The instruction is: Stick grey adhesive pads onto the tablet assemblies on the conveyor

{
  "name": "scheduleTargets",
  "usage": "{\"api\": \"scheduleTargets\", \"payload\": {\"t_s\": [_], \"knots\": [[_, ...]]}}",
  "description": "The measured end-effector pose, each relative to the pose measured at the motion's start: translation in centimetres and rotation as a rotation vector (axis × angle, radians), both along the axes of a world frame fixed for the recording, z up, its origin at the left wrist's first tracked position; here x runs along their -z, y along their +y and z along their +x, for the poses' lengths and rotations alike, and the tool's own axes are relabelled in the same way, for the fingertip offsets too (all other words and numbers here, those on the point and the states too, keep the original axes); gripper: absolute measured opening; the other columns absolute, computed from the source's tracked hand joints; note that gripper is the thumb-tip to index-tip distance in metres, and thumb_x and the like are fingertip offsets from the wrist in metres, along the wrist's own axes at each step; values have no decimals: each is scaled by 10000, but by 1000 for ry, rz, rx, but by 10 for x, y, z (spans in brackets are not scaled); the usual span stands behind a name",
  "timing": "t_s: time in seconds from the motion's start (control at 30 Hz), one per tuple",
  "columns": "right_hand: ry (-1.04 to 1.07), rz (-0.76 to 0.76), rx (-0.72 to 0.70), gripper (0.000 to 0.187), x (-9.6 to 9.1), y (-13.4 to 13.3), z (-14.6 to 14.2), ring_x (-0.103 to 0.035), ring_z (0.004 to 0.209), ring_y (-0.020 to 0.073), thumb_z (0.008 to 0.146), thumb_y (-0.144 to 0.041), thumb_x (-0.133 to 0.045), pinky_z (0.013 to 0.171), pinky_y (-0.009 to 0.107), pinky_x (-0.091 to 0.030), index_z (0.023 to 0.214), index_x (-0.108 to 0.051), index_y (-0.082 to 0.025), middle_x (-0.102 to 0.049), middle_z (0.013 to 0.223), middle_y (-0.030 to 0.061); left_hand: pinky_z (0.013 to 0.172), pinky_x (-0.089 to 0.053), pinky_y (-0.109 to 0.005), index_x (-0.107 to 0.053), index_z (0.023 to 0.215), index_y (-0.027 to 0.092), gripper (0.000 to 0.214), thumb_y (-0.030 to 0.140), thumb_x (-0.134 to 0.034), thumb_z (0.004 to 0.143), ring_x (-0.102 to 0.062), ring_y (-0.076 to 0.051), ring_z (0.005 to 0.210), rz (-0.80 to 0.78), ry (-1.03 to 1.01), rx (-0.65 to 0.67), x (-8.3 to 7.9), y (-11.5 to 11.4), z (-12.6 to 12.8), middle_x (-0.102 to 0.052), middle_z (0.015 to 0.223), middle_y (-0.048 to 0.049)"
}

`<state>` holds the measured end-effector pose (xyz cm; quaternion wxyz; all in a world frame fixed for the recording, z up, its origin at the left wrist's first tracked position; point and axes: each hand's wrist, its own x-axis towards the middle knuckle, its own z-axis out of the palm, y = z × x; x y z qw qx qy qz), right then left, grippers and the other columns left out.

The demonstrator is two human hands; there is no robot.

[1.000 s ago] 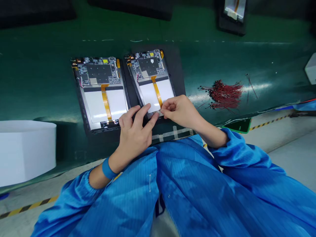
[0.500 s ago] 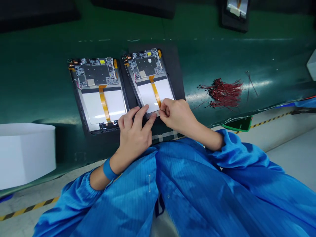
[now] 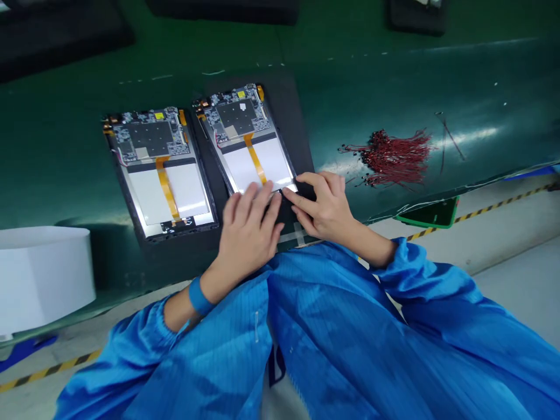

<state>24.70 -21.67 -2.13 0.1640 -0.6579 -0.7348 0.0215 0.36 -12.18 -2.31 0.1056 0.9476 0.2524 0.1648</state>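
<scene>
Two opened tablets lie side by side on dark mats, circuit boards at their far ends and white batteries crossed by orange ribbon cables. On the near end of the right tablet (image 3: pixel 251 137) rest the fingertips of my left hand (image 3: pixel 251 224); its fingers are stretched out and cover part of that edge. My right hand (image 3: pixel 321 204) touches the same tablet's near right corner with an extended index finger, its other fingers loosely bent and apart. Nothing shows in either hand. The left tablet (image 3: pixel 161 172) lies untouched beside my left hand.
A pile of red wires with small black ends (image 3: pixel 391 157) lies on the green table mat (image 3: pixel 350 87) to the right. A white bin (image 3: pixel 44 280) stands at the left edge. Black foam blocks (image 3: pixel 227 9) sit at the back, and a green tray (image 3: pixel 431 213) is below the table edge.
My right hand has opened from a pinch and its index finger now presses the tablet's near edge. My left hand's fingers have shifted along that edge. The whole view has tilted slightly.
</scene>
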Motion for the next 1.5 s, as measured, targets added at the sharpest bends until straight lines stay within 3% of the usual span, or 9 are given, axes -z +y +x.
{"api": "scheduleTargets", "payload": {"t_s": [0.23,0.33,0.43,0.5,0.6,0.7,1.07,1.27,1.5], "knots": [[133,157,357,274,-36,-23,99,-601,1112,318,1100,-325,-479,1012,559,-441,1159,-738,-259,-688,1129,134,1350,-305,-613,-90,1787,131,861,178,-582,1081,-384,-402,1649,-10,162,252,2,17,6,-393,1752,-210],[97,72,226,214,-37,-39,124,-590,1067,309,1080,-321,-540,978,537,-435,1077,-746,-261,-683,1095,106,1376,-270,-636,-29,1789,181,933,162,-614,1063,-306,-404,1680,-40,171,271,2,23,-3,-355,1770,-195],[59,-81,11,218,-26,-34,120,-552,1130,326,1084,-328,-559,947,508,-418,1158,-755,-265,-678,1222,111,1399,-190,-676,-90,1793,236,948,173,-660,1038,-207,-408,1711,-22,147,239,-1,22,-3,-356,1777,-162],[43,-105,68,238,-21,-21,117,-526,1159,343,1090,-304,-538,949,512,-407,1200,-740,-244,-656,1257,132,1389,-178,-716,-182,1789,280,929,189,-693,1018,-207,-427,1712,19,116,188,-4,21,3,-376,1775,-150],[72,-119,170,190,-24,4,121,-504,1172,355,1070,-275,-562,972,522,-395,1130,-729,-206,-630,1215,144,1328,-316,-736,-346,1749,295,844,198,-712,995,-358,-471,1651,12,91,133,-10,21,15,-454,1737,-175],[93,-229,-38,126,-27,18,113,-498,1162,341,1030,-293,-676,968,478,-378,1070,-736,-189,-629,1178,129,1222,-460,-721,-470,1683,247,715,183,-672,1001,-463,-503,1577,-51,127,155,-15,26,26,-535,1671,-208],[62,-357,-332,173,-31,4,74,-459,1036,286,1098,-159,-508,844,387,-319,1044,-671,-141,-621,1084,138,1240,-419,-642,-600,1539,222,518,192,-637,1023,-566,-416,1483,-20,-9,119,-36,20,43,-634,1576,-179],[418,-358,-417,164,-70,11,69,-499,957,212,1128,-168,-426,886,334,-411,1017,-544,-190,-612,1092,100,940,-570,-393,-767,1244,207,243,297,-609,1083,-759,-261,1061,-413,-117,179,-45,8,65,-819,1176,-97],[585,-496,-289,86,-63,15,70,-537,813,174,1071,-152,-466,737,287,-377,1041,-461,-232,-661,1010,47,582,-517,-227,-821,978,220,334,485,-630,1050,-671,-137,576,-950,-82,10,-72,8,60,-763,730,0]]}}
